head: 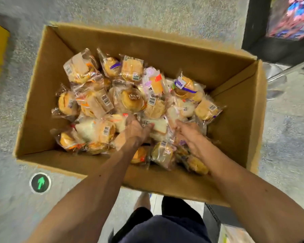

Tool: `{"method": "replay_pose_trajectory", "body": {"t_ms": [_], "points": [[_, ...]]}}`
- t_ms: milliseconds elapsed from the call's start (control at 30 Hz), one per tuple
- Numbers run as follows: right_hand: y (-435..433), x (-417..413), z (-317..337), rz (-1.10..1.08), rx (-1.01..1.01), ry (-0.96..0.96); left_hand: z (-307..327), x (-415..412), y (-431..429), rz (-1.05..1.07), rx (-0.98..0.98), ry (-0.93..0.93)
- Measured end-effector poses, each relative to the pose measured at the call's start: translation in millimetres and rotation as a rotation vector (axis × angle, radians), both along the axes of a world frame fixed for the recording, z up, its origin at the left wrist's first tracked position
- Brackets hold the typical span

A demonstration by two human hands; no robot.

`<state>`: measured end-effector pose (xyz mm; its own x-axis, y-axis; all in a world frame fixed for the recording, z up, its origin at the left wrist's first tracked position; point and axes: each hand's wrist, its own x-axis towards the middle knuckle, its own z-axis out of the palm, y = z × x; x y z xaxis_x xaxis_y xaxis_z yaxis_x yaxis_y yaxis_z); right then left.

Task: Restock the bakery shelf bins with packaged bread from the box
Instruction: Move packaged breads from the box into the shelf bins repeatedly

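Far left, a round black floor marker with a green arrow (40, 183) sits on the speckled grey floor (165, 11). Beside it, the open brown cardboard box (42, 102) stands on that floor, heaped with clear-wrapped round buns and sandwich packs (130, 100). Both bare arms are inside. The left hand (135, 130) is low in the pile, fingers curled onto a white sliced-bread pack (159, 128) at the near middle. The right hand (188, 133) lies just beside that pack, fingertips buried among the wrappers; blurred, so I can't tell whether it pinches anything. Far right, a chrome stool base (277, 79).
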<state>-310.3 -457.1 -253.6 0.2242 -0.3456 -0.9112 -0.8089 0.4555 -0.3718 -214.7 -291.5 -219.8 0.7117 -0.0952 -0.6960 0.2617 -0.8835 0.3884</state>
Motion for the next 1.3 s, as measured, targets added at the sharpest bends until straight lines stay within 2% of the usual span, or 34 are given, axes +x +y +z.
{"method": "replay_pose_trajectory", "body": {"t_ms": [67, 133, 300, 467, 600, 700, 867, 1067, 1300], "points": [[-5, 11, -11, -0.176, 0.104, -0.022, -3, 0, -7, 0.012, -0.017, 0.007], [-6, 19, -17, -0.256, 0.139, -0.017, -9, 0, -9, -0.011, -0.001, 0.020], [-7, 27, -24, -0.206, 0.154, 0.062, -29, 6, -11, -0.093, 0.122, 0.224], [-16, 20, -20, -0.181, 0.287, 0.072, -27, 2, -20, -0.181, 0.167, 0.328], [-13, 21, -13, -0.070, 0.304, 0.073, -23, -3, -21, -0.180, 0.096, 0.361], [-11, 18, -3, 0.010, 0.297, 0.060, -14, -5, -20, -0.100, 0.017, 0.334], [-9, 3, 10, 0.048, 0.335, 0.061, -1, -16, -17, -0.020, -0.131, 0.329], [-9, -6, 35, -0.139, 0.553, -0.014, 47, -26, -15, 0.120, -0.366, 0.460], [-3, -12, 57, -0.073, 0.557, -0.020, 44, -31, -4, 0.231, -0.489, 0.574]]}}
